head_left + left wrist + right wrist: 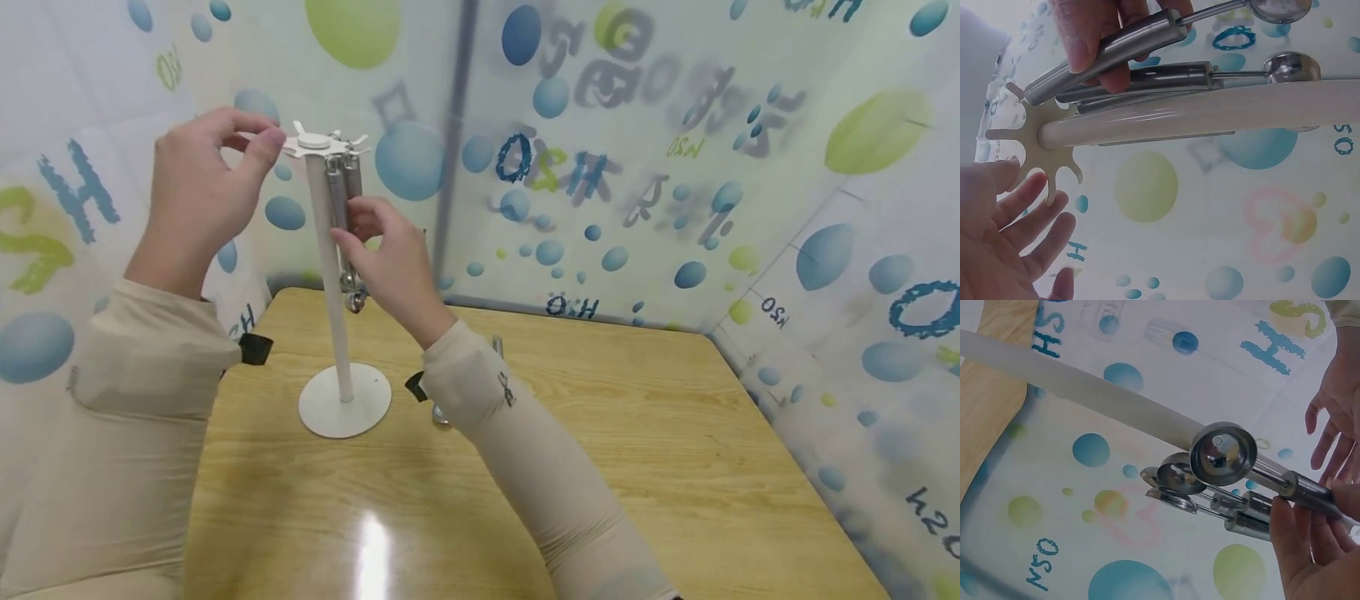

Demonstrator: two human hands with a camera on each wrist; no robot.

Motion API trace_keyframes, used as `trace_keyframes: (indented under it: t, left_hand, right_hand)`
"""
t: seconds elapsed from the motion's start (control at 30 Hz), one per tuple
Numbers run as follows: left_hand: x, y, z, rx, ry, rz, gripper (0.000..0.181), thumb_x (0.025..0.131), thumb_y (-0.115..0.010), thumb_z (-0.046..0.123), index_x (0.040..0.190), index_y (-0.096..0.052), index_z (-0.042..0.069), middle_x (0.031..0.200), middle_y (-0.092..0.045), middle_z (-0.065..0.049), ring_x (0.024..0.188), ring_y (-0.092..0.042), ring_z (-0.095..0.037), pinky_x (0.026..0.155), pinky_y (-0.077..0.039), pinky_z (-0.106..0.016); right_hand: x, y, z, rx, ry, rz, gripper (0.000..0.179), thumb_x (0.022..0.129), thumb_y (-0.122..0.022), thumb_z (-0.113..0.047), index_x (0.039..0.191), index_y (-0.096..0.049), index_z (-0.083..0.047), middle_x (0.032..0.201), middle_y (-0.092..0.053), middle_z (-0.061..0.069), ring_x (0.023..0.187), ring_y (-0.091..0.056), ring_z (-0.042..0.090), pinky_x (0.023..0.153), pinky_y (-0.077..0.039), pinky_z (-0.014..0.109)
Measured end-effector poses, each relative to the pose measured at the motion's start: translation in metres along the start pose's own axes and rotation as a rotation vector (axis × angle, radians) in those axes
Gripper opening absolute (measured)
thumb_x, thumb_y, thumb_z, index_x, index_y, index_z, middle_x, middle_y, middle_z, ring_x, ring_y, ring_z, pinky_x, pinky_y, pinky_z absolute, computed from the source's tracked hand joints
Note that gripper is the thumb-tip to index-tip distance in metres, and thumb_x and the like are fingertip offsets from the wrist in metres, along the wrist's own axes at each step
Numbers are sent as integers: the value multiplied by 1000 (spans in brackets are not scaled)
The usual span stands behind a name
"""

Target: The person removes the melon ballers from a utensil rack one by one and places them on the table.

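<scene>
A white utensil stand [335, 292] rises from a round base, with a hooked disc [313, 143] on top. My left hand [206, 179] is at that disc, thumb and index finger pinching one of its hooks on the left side. With curled fingers my right hand [393, 258] grips the thick handle of a steel scoop [1222, 456]. The scoop's handle end meets the disc's hooks in the left wrist view; whether it hangs on one, I cannot tell. Behind it several other steel utensils [1172, 76] hang close along the pole.
Another steel utensil [441, 414] lies on the wooden table [637, 417], partly hidden by my right forearm. A patterned curtain [600, 208] encloses the table at the back and sides.
</scene>
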State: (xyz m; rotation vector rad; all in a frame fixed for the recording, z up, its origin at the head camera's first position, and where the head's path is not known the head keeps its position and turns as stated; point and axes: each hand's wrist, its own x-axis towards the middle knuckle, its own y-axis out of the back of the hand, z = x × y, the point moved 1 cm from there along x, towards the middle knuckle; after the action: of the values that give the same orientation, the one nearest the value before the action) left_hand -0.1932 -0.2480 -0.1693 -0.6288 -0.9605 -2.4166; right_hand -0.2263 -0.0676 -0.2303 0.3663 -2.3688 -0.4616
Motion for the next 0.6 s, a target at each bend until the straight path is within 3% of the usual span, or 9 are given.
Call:
trace_keyframes:
  t: [0.23,0.47,0.6]
  left_hand:
    - [3,-3,-1,-60,54,-37,45,105,-49,45,138,-63,17,145,-57,6,125,-53,-19,83,-40,-25]
    - [6,-2,-4,-127,86,-58,44,105,-49,45,138,-62,19,146,-55,13,129,-52,-15,94,-43,-29]
    - [6,-2,-5,-160,105,-72,44,105,-49,45,139,-62,20,146,-54,14,127,-50,-16,93,-42,-29]
  right_hand:
    - [-4,0,-5,-8,65,35,32,95,-73,-11,123,-61,0,104,-71,8,86,-64,8,76,-50,15]
    - [-5,2,-10,12,126,50,32,94,-73,-8,122,-61,2,103,-71,10,84,-63,6,75,-50,16]
    - [-6,6,-12,41,139,58,31,93,-74,-7,121,-61,4,103,-71,12,85,-64,10,77,-51,17]
